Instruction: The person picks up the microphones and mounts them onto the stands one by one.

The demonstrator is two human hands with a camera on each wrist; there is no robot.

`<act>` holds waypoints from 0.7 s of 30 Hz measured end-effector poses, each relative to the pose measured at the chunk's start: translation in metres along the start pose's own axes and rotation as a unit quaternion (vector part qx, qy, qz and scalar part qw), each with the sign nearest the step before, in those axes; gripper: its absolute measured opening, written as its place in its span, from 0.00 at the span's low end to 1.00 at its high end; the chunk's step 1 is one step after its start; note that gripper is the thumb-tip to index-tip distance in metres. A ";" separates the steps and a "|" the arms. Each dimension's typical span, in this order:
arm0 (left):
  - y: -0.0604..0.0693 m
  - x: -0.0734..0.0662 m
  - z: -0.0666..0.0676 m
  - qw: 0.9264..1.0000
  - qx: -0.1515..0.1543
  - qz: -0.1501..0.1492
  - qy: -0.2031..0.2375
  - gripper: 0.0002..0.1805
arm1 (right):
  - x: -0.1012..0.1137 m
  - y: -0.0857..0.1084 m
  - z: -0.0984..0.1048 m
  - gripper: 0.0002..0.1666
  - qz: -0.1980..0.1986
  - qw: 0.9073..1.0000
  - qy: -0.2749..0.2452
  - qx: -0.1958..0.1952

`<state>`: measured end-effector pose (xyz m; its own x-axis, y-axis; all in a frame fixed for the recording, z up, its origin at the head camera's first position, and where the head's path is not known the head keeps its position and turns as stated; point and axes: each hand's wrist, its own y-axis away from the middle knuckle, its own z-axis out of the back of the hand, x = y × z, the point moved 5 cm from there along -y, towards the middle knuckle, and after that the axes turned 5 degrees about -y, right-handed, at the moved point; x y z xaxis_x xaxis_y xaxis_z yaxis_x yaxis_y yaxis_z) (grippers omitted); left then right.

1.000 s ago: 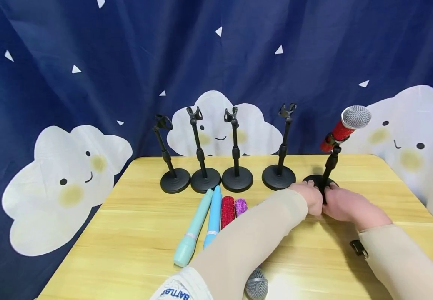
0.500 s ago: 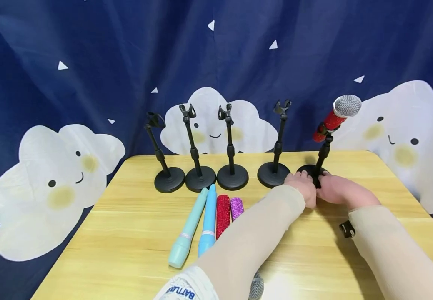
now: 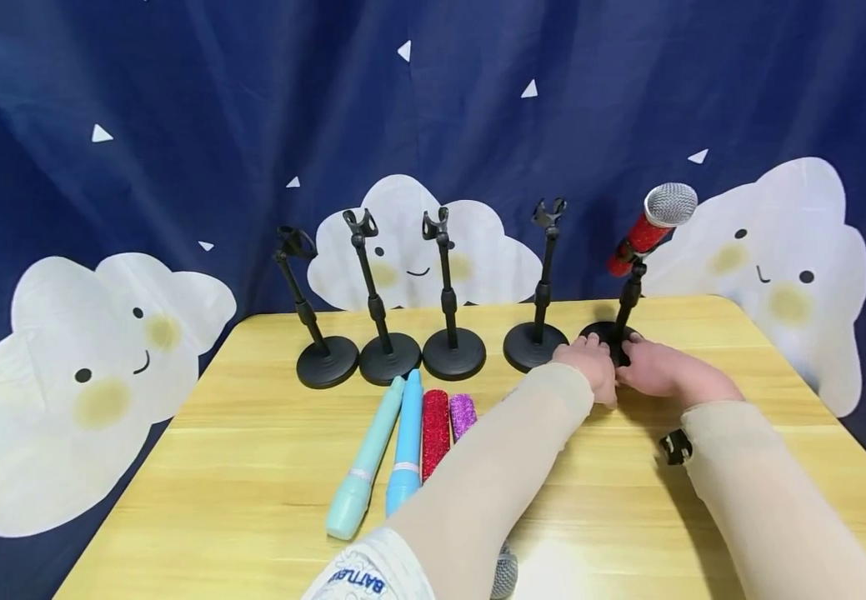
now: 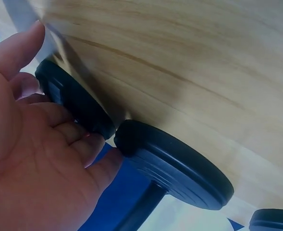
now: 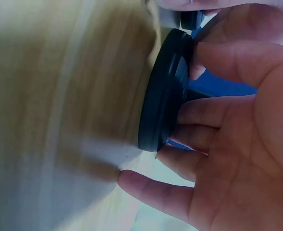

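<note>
At the back right, both hands are on the round black base (image 3: 603,333) of a microphone stand carrying a red microphone (image 3: 641,235) with a silver mesh head. The left hand (image 3: 588,367) grips its left side, with bent fingers around the base (image 4: 74,98) in the left wrist view and the thumb apart. On the opposite side is the right hand (image 3: 658,371); in the right wrist view its fingers (image 5: 203,113) bend over the base (image 5: 165,91), the little finger off it. Just left stands an unloaded stand (image 3: 535,346), the left little finger close to its base (image 4: 179,163).
Three more unloaded stands (image 3: 327,362) (image 3: 390,358) (image 3: 453,354) line the back left. Mint (image 3: 363,471), blue (image 3: 407,450), red glitter (image 3: 436,425) and purple (image 3: 463,412) microphones lie mid-table. A silver mesh head (image 3: 504,575) shows beside the left forearm. A cloud-patterned curtain (image 3: 252,83) hangs behind.
The stand with the red microphone has shifted slightly back and left, closer to its neighbour, both hands moving with it. The head view has turned a little to the right.
</note>
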<state>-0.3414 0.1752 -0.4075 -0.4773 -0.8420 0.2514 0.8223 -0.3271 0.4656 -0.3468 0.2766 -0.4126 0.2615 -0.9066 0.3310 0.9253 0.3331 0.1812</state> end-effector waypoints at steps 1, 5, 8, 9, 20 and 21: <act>0.000 0.001 -0.001 1.000 -0.003 -0.002 0.004 0.51 | 0.000 -0.001 -0.001 0.39 -0.002 1.000 -0.003 0.000; -0.002 0.003 -0.005 0.999 -0.019 -0.016 0.022 0.50 | -0.001 0.000 -0.003 0.40 -0.007 1.000 -0.013 -0.001; 0.000 0.005 -0.005 0.999 -0.024 -0.024 0.031 0.50 | -0.002 0.001 -0.002 0.40 -0.006 1.000 -0.016 -0.002; 0.000 0.005 -0.005 0.999 -0.022 -0.023 0.033 0.50 | -0.002 0.001 -0.002 0.40 -0.006 1.000 -0.018 -0.002; -0.011 0.007 -0.008 0.997 -0.063 -0.027 0.024 0.46 | -0.006 0.003 -0.002 0.40 0.002 0.999 -0.037 -0.033; -0.012 0.007 -0.010 0.997 -0.069 -0.030 0.026 0.44 | -0.006 0.004 -0.003 0.41 0.002 0.999 -0.038 -0.035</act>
<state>-0.3518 0.1689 -0.4197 -0.5126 -0.8394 0.1804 0.8294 -0.4297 0.3571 -0.3441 0.2821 -0.4167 0.2458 -0.8824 0.4012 0.9422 0.3148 0.1152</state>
